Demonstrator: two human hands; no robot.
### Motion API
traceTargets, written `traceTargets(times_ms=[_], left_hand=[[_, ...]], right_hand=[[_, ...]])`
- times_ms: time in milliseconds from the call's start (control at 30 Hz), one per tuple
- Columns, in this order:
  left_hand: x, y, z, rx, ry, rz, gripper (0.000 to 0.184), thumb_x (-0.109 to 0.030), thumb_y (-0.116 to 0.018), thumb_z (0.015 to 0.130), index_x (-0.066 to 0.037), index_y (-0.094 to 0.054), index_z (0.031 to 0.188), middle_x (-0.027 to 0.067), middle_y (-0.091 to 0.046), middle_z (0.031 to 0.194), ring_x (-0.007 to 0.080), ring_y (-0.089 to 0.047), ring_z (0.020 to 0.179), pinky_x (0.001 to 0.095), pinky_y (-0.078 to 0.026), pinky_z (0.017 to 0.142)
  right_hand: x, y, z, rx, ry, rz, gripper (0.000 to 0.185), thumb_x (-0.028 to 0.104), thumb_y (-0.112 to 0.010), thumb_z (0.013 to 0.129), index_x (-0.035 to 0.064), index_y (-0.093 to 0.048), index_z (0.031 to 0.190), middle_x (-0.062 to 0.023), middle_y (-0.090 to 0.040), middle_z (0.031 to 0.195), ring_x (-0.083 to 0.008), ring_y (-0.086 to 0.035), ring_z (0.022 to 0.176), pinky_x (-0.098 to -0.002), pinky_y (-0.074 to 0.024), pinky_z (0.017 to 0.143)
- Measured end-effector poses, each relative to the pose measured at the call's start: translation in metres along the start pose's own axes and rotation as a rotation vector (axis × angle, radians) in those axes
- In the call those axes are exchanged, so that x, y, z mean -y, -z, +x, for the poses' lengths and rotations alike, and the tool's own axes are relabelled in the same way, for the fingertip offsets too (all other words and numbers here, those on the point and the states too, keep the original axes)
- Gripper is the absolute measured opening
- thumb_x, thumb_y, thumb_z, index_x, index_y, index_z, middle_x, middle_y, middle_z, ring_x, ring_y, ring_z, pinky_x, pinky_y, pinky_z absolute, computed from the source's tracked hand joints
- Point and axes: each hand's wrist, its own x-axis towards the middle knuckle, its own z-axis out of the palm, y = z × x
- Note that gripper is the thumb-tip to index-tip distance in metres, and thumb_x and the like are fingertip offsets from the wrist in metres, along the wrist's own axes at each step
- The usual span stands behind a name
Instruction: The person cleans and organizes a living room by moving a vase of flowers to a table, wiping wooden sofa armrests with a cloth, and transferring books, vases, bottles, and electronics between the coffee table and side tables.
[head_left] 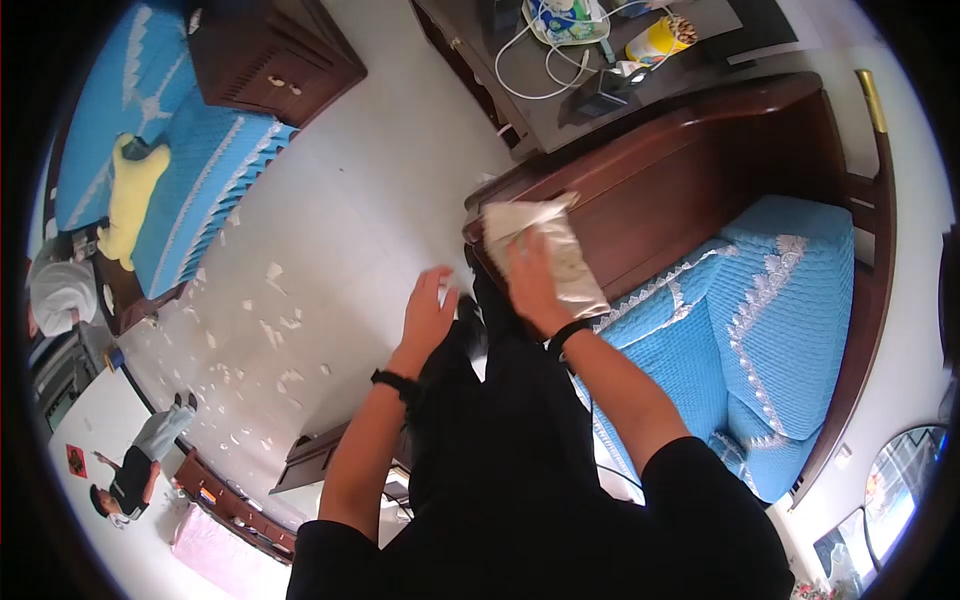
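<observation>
A shiny beige cloth (565, 255) lies over the end of the dark brown wooden armrest (690, 165) of a sofa. My right hand (533, 280) rests on the cloth, its fingers stretched out flat and slightly blurred. To the left of the armrest, my left hand (430, 305) hangs in the air above the floor, fingers loosely bent and apart, with nothing in it. Beside the cloth, a blue quilted cover with white lace trim (650, 345) drapes the sofa seat.
Scraps of white paper (275, 335) litter the pale floor (370, 160). A dark table (540, 115) carries a yellow tub (660, 42) and white cables. Another blue-covered sofa (195, 190) holds a yellow cushion (135, 195). Farther off stands a person in dark top (132, 478).
</observation>
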Motion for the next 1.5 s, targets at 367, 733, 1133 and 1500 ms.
traceTargets(times_ms=[367, 733, 1133, 1500], left_hand=[[-0.023, -0.084, 0.176, 0.228, -0.268, 0.12, 0.053, -0.04, -0.06, 0.095, -0.003, -0.053, 0.132, 0.0236, -0.057, 0.129, 0.0429, -0.059, 0.112, 0.0466, -0.049, 0.095], [-0.042, -0.095, 0.201, 0.294, -0.121, 0.36, 0.055, -0.054, -0.056, 0.095, -0.005, -0.059, 0.12, 0.0191, -0.067, 0.104, 0.0397, -0.066, 0.096, 0.0489, -0.054, 0.078], [-0.05, -0.103, 0.203, 0.288, -0.105, 0.437, 0.049, -0.047, -0.058, 0.095, -0.005, -0.061, 0.12, 0.0177, -0.069, 0.103, 0.0401, -0.068, 0.09, 0.048, -0.055, 0.078], [-0.051, -0.109, 0.203, 0.254, -0.153, 0.437, 0.048, -0.043, -0.061, 0.093, -0.003, -0.061, 0.119, 0.021, -0.069, 0.103, 0.043, -0.067, 0.09, 0.0495, -0.054, 0.077]], right_hand=[[-0.106, 0.009, 0.015, 0.16, -0.213, -0.247, 0.052, 0.021, -0.059, 0.092, 0.0161, -0.052, 0.143, -0.0118, -0.037, 0.156, -0.0315, -0.03, 0.147, -0.0627, -0.0299, 0.107], [-0.006, -0.012, 0.035, 0.546, -0.487, 0.025, 0.036, 0.022, -0.056, 0.091, 0.0111, -0.064, 0.125, -0.02, -0.049, 0.145, -0.0401, -0.038, 0.14, -0.0645, -0.0148, 0.118], [-0.242, 0.069, 0.081, -0.307, -0.332, -0.186, 0.033, 0.031, -0.056, 0.094, 0.0091, -0.071, 0.114, -0.0111, -0.069, 0.117, -0.0318, -0.053, 0.123, -0.0519, -0.0233, 0.116], [-0.127, 0.044, 0.059, 0.278, -0.296, -0.084, 0.027, 0.027, -0.052, 0.094, 0.0128, -0.07, 0.109, -0.0109, -0.065, 0.115, -0.0327, -0.054, 0.119, -0.0629, -0.0154, 0.118]])
